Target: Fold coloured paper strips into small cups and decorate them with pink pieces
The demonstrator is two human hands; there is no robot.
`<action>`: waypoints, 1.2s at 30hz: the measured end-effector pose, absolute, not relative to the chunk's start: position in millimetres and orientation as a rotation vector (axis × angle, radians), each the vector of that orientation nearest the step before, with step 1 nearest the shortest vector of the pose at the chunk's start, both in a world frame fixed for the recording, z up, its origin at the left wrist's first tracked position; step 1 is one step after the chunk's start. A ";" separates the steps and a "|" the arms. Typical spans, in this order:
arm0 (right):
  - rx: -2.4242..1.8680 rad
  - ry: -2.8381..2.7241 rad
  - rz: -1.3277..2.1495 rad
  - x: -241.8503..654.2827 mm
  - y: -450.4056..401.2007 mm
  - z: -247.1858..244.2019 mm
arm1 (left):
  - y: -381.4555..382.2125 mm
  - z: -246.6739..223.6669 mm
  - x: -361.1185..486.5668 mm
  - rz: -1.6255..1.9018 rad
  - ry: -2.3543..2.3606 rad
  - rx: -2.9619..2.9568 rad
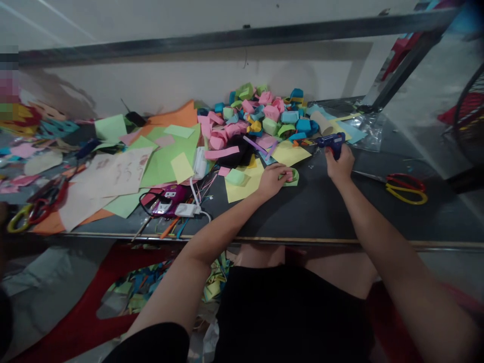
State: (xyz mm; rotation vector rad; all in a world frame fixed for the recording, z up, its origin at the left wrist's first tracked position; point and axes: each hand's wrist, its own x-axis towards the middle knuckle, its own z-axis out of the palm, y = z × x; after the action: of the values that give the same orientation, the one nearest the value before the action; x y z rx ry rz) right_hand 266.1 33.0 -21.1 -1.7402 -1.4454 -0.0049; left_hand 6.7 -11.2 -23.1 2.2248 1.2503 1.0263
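Note:
My right hand [341, 162] is closed around the handle of a purple-blue glue gun [330, 141], whose nozzle points left toward the paper pile. On the dark table, my left hand [273, 180] presses its fingertips on a small green paper piece [293, 178] with some pink at its middle. Whether the fingers pinch the piece or only hold it down is hard to tell. Just left of that hand lie a yellow sheet [242, 189] and a pale green folded paper [235, 176].
Behind my hands rises a heap of folded paper pieces [270, 112] in several colours. Red-and-yellow-handled scissors [406, 188] lie at right. At left are a purple power strip [170, 199] with cords, paper sheets [113, 171] and another pair of scissors [40, 204]. A metal bar [227, 38] crosses above.

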 end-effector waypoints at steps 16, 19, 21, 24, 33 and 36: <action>-1.782 -1.550 0.028 248.4 19.1 -5.2 | -9.9 -21.2 7.4 1.095 1.308 2.211; -1.821 -1.541 0.026 246.1 17.4 -2.7 | -11.2 -20.6 7.7 1.075 1.287 2.231; -1.849 -1.505 0.005 249.6 19.9 -3.0 | -13.0 -20.3 7.6 1.049 1.282 2.248; -1.911 -1.424 -0.049 265.0 28.7 -6.7 | -16.4 -21.1 5.7 0.997 1.265 2.301; -1.891 -1.515 -0.155 265.9 12.6 14.3 | -16.4 -19.8 0.5 0.711 1.103 2.680; -1.753 -1.845 0.374 229.4 -2.6 25.8 | -19.2 -12.2 3.0 0.698 1.107 2.809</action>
State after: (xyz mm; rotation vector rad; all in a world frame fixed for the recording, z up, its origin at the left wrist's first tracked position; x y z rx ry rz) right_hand 229.4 -2.6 25.8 -1.7528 -1.8450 0.3743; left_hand 3.0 -19.2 -12.2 2.8087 1.1072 0.6980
